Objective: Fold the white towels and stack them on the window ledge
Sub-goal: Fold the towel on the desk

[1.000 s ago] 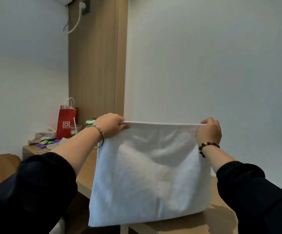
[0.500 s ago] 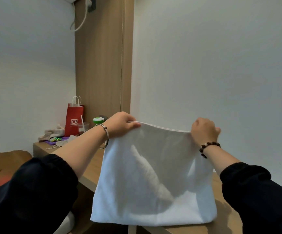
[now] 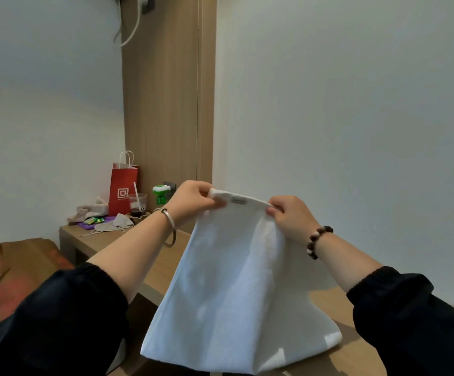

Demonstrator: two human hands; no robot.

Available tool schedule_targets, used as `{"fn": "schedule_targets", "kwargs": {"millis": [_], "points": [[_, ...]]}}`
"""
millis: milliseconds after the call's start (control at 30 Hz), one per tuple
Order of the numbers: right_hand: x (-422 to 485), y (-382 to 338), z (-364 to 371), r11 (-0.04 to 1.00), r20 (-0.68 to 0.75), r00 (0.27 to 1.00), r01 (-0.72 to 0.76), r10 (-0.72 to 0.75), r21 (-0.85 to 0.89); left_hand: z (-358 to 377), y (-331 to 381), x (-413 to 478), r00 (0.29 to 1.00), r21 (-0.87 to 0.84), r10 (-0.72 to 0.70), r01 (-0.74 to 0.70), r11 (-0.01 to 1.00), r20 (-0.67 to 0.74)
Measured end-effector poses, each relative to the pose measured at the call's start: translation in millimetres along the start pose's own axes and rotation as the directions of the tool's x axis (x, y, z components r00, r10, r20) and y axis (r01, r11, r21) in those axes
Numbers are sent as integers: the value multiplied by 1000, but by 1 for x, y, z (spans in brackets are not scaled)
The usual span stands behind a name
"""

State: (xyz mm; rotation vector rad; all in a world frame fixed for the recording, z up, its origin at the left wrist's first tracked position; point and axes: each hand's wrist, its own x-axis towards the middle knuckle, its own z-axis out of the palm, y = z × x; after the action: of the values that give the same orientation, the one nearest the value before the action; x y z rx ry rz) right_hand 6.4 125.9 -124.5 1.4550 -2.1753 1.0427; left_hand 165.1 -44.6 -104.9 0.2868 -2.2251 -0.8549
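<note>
Both hands pinch the towel [image 3: 236, 289] by its top edge, left hand [image 3: 193, 199] and right hand [image 3: 288, 215] close together; it hangs above the ledge [image 3: 160, 267], right of the red bag [image 3: 124, 191].

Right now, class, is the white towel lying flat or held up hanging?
Held up hanging: the left hand and right hand pinch the white towel by its top edge, close together; it flares downward.

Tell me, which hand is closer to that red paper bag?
Left. The left hand pinches the top edge of the white towel just right of the red paper bag; the right hand pinches that edge farther right.
</note>
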Motion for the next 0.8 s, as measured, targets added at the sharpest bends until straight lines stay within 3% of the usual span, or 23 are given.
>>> {"fn": "schedule_targets", "kwargs": {"millis": [100,267,467,667,733,800], "points": [[-4,6,-5,999,-73,997,-16,20,51,11,2,-11,995,-327,-94,76,942,-37],[-13,-1,-16,978,-10,999,-38,41,205,33,13,-19,988,-493,-132,77,867,-78],[-20,-17,-20,923,44,996,-86,75,376,55,28,-22,995,-354,-44,10,935,-88],[-22,-19,-21,905,100,993,-95,58,414,62,29,-19,988,-104,119,-129,986,-96],[-18,-21,-23,917,27,997,-80,76,391,62,27,-16,993,-96,96,-102,990,-67],[-11,-20,-29,936,-142,983,-58,113,348,57,20,-13,997,-152,22,-10,988,72]]}}
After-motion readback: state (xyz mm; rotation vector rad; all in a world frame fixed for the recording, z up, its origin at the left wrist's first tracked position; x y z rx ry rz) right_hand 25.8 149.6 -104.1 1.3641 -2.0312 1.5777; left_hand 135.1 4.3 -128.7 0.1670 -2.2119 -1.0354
